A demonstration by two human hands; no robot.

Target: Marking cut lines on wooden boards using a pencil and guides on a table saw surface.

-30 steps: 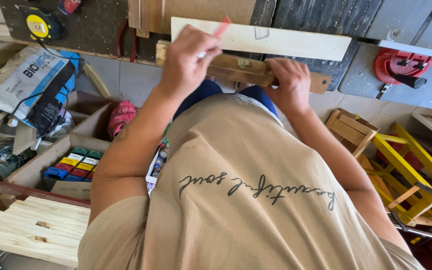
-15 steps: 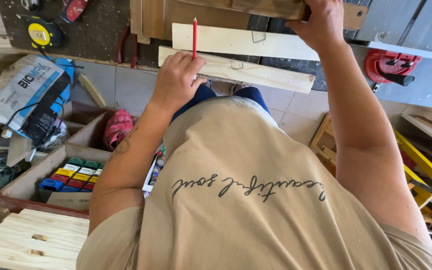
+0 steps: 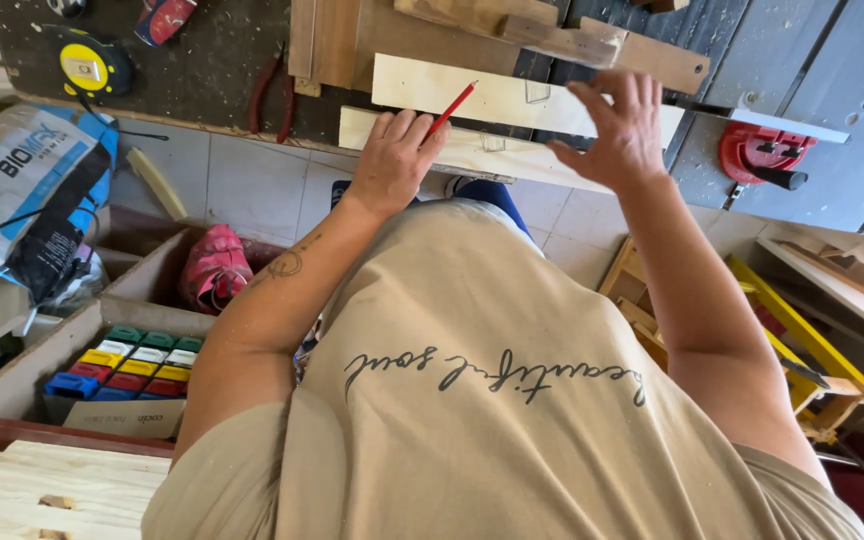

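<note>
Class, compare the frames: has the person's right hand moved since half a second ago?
Yes. The right hand has come down off the darker wood strip near the top and now hovers, fingers spread, over the pale boards by the bench edge.

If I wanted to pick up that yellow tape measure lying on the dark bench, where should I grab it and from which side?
Grip the tape measure across its two opposite outer edges, probably coming straight down from above. It lies flat on the workbench with its broad yellow face up, so the narrow rim is what fingers can close around. Bare bench surrounds it, so there is room for fingers on either side.
</note>
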